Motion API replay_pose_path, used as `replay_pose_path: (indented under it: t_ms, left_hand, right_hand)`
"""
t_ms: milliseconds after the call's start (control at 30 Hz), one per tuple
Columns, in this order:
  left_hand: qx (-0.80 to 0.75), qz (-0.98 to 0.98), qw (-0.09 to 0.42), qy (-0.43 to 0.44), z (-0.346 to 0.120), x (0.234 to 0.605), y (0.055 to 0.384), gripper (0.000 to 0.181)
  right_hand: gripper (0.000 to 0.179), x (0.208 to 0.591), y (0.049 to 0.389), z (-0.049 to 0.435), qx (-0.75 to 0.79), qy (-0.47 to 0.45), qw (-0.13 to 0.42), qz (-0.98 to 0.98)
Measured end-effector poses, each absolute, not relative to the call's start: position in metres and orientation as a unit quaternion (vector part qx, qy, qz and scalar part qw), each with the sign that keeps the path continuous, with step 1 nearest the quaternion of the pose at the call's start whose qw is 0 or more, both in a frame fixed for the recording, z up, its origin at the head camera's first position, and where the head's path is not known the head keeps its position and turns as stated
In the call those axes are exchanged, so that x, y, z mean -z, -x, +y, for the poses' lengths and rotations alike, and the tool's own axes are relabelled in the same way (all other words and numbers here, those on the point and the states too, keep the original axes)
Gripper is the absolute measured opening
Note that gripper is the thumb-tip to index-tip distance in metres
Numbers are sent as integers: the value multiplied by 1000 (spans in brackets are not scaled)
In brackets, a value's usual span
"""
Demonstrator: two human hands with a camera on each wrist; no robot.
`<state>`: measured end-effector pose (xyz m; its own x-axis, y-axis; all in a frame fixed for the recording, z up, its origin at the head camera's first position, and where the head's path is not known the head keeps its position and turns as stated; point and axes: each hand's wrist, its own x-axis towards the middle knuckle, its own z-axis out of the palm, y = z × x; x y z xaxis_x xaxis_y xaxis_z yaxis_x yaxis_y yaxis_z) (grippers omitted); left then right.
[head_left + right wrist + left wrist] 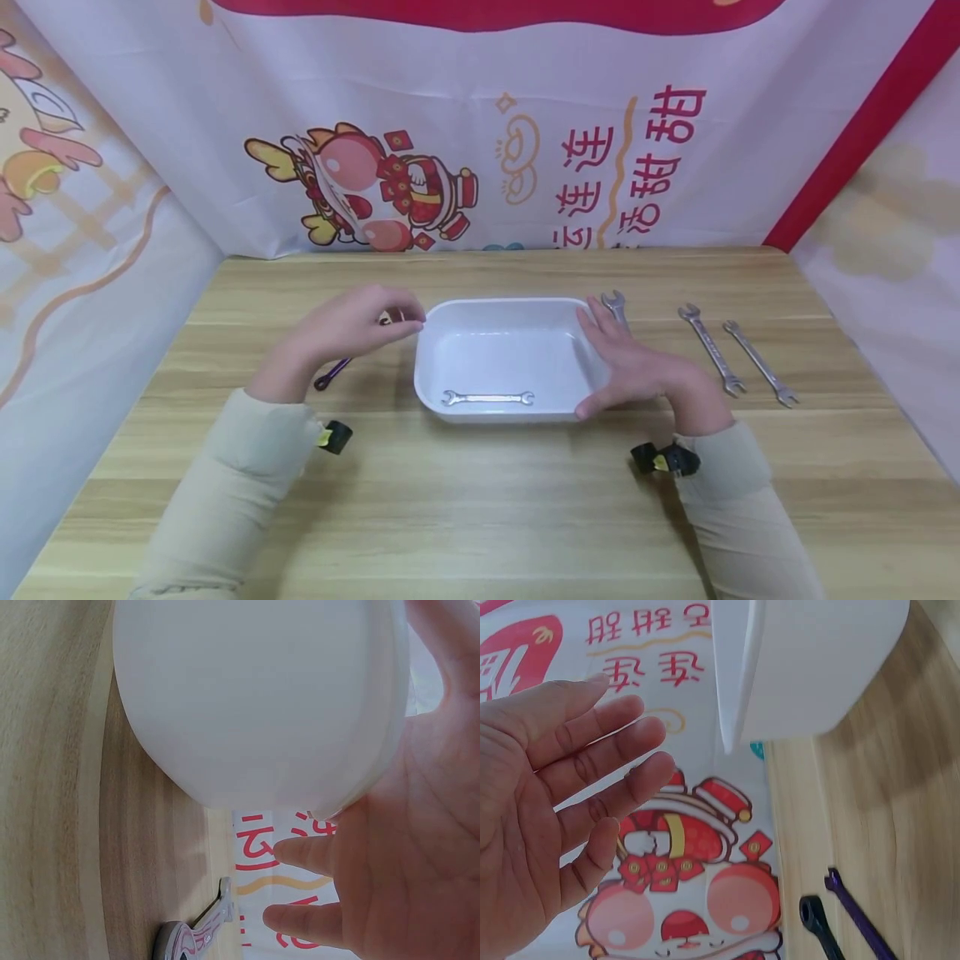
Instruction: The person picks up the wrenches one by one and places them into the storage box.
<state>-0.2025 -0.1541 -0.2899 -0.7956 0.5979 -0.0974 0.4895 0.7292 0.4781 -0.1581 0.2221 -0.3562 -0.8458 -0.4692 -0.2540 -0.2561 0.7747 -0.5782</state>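
Observation:
A white rectangular tray [495, 308] stands mid-table, with a small silver open-ended wrench [487, 398] lying inside along its near side. My left hand [360, 321] hovers at the tray's left rim. In the left wrist view, that hand's fingers are loosely bent and hold nothing, a gap separating them from the tray. My right hand [633, 367] spans the tray's right end, thumb at the near corner and fingers towards the far one. Its fingers look fairly straight in the right wrist view, with the palm against the rim.
Right of the tray lie three silver wrenches: one [615, 305] partly behind my right hand, a longer one [711, 348] and a thinner one [761, 363]. On the left are a purple wrench [861, 919] and a dark green one [821, 926]. Printed cloth walls enclose the wooden table [480, 508].

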Motion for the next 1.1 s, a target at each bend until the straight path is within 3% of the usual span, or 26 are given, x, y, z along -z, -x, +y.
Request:
replay_pose_path:
  t_ms: [333,1100]
  left_hand:
    - [-215,933,108,-267,-186,297,207,18]
    - [-234,942,110,-213,-244,355,224,18]
  right_hand:
    - [142,355,159,222,269,192,194,924]
    - [143,357,156,222,279,197,194,920]
